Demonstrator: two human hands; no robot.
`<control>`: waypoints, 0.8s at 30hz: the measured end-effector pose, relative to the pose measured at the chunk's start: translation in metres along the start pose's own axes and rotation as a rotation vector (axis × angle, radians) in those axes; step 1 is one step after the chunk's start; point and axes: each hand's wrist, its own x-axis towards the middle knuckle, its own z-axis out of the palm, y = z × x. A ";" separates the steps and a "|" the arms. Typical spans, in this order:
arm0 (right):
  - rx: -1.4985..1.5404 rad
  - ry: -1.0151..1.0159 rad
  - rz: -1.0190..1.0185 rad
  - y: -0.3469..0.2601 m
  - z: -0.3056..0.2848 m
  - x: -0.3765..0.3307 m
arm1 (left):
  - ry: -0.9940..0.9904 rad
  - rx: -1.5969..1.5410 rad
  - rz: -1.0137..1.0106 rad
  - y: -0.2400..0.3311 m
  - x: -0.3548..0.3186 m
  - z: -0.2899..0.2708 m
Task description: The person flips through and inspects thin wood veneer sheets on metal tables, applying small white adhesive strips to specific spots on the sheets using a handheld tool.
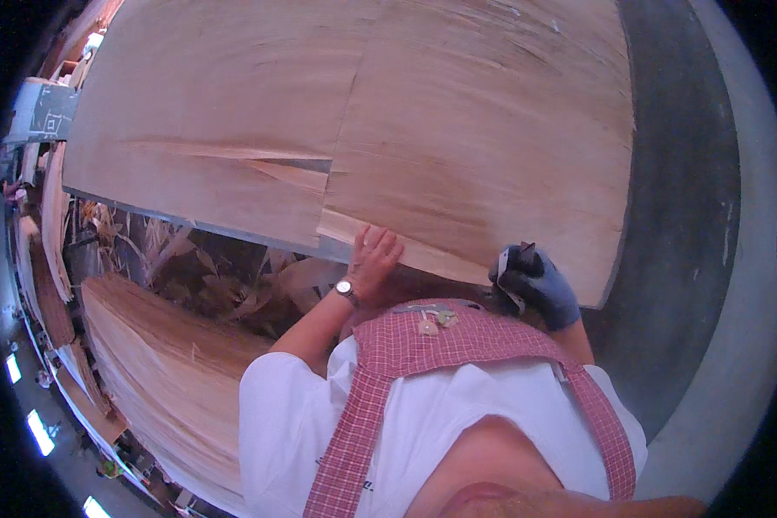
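Left hand (375, 257), bare, at lower centre: fingers extended and laid on a pale wood strip (440, 255), the grip not closed; thumb hard to separate from the fingers, palm underside hidden. Watch (344, 287), round pale face, dark band, on the left wrist. Right hand (537, 287), in a dark grey glove, lower right of centre: fingers closed around a dark tool (527, 250), of which a pointed end shows above the glove; remainder mostly covered, its kind impossible to tell. Right wood sheet (483, 155), thin, light brown, filling the upper centre and upper right; the strip lies along its lower edge, between the two hands. Left wood sheet (224, 95), similar, upper left, meeting the right sheet along a seam; a narrow dark gap (298, 164) opens beside the seam, with raised, split wood around it. Wood scraps (224, 276), tangled, in shadow, left of the left forearm; single pieces hard to make out. Stack of sheets (164, 371), lower left, partly hidden by the sleeve. Apron (457, 337), red check, over a white shirt (293, 414), lower centre, cut off by the bottom edge. Far left rim: small, bent, blurred background.
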 end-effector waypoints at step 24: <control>-0.036 -0.199 0.120 -0.004 0.064 0.060 | 0.433 0.022 -0.898 -0.147 0.003 -0.023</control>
